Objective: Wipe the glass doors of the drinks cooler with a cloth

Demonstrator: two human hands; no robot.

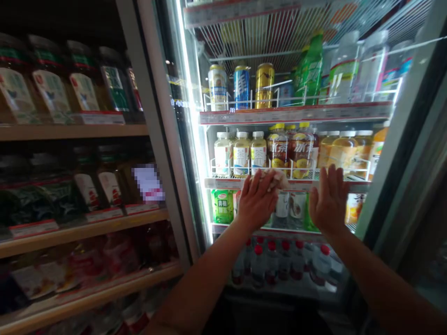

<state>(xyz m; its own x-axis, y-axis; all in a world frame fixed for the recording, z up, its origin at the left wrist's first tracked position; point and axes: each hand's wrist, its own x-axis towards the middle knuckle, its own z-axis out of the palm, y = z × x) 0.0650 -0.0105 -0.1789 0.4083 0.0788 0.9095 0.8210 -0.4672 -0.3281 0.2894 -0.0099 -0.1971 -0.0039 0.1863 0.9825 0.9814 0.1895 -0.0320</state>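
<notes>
My left hand (256, 200) presses a crumpled whitish cloth (280, 180) flat, apparently against the glass door of a lit drinks cooler. Part of the cloth sticks out past the fingers; the rest is hidden under the palm. To the right, my right hand (329, 200) holds nothing, its fingers stretched upward and the palm laid forward, apparently on the same glass. Behind the hands are a shelf edge (223, 184), tea bottles (258, 151) with white caps and dark iced tea bottles (302, 149) with yellow caps.
Above stand drink cans (241, 88) and a green bottle (314, 67). Red-capped bottles (271, 258) fill the cooler's bottom. A grey upright frame (159, 116) divides the cooler from wooden shelves (80, 132) of bottles on the left. A pixelated pale patch (148, 183) shows there.
</notes>
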